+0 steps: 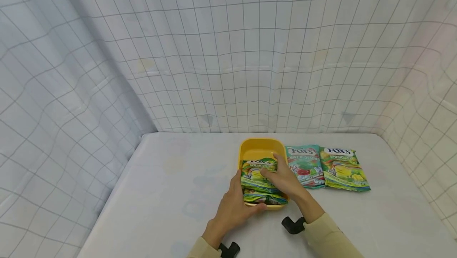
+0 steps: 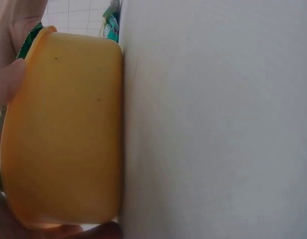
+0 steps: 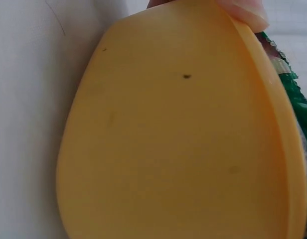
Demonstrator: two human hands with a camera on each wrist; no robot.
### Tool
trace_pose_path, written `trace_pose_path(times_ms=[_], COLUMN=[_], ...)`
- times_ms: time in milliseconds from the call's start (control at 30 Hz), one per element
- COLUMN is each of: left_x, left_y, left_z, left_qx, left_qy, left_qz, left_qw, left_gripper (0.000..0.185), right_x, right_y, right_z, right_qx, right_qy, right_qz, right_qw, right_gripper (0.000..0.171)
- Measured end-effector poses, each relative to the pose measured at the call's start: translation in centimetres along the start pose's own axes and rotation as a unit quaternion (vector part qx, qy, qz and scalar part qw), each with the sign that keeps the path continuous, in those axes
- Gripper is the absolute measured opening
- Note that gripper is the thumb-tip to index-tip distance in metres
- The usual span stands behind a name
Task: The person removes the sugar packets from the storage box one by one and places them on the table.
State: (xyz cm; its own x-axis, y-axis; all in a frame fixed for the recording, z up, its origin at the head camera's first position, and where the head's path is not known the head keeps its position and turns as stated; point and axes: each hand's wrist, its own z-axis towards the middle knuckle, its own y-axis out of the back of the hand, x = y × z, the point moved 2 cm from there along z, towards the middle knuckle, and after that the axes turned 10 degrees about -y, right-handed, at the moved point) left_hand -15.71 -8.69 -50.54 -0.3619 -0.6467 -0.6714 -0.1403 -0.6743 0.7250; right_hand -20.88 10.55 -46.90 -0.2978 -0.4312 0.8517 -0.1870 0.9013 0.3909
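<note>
A yellow plastic tub (image 1: 262,147) stands on the white table and holds several green Fox's candy bags. My left hand (image 1: 236,199) grips the tub's near left corner, thumb on the front rim and fingers up against the bags. My right hand (image 1: 285,178) lies on the top Springtea bag (image 1: 254,172), thumb on its face and fingers curled at its right edge. Another bag (image 1: 265,199) pokes out beneath it. In the left wrist view the tub's wall (image 2: 64,129) fills the left, a fingertip (image 2: 8,79) on its rim. The right wrist view shows the tub's wall (image 3: 178,139) and a fingertip (image 3: 243,12) over the rim.
Two more candy bags lie flat just right of the tub: a Mint Blossom bag (image 1: 304,166) and a Springtea bag (image 1: 343,168). A white gridded curtain (image 1: 228,51) closes in the table at the back and both sides. Bare tabletop (image 1: 171,186) stretches to the left.
</note>
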Motion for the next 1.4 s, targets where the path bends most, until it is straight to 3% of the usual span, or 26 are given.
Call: trace_pose_path(times_ms=[233,467,1100,1400], left_x=[-0.1,-0.2,-0.2,-0.3], left_y=[0.1,0.1,0.2,0.2], left_z=[0.0,0.0,0.0,0.0], left_qx=[-0.001,-0.004,-0.005,-0.001], left_qy=[-0.003,-0.002,0.003,0.012], left_qz=[-0.003,-0.004,-0.014,-0.019], left_qw=[1.0000,1.0000,0.9999,0.9998], left_gripper=[0.132,0.131,0.131,0.131], right_x=[-0.2,-0.3,-0.2,-0.1], right_y=[-0.3,-0.2,-0.6,-0.7], right_z=[0.3,0.7,1.1,1.4], right_qx=[-0.008,-0.003,-0.005,0.001], right_qy=[-0.028,-0.030,-0.046,-0.039], right_qz=[0.053,0.087,0.059,0.036], right_qw=[0.998,0.996,0.997,0.999], right_gripper=[0.091,0.092,0.088,0.076])
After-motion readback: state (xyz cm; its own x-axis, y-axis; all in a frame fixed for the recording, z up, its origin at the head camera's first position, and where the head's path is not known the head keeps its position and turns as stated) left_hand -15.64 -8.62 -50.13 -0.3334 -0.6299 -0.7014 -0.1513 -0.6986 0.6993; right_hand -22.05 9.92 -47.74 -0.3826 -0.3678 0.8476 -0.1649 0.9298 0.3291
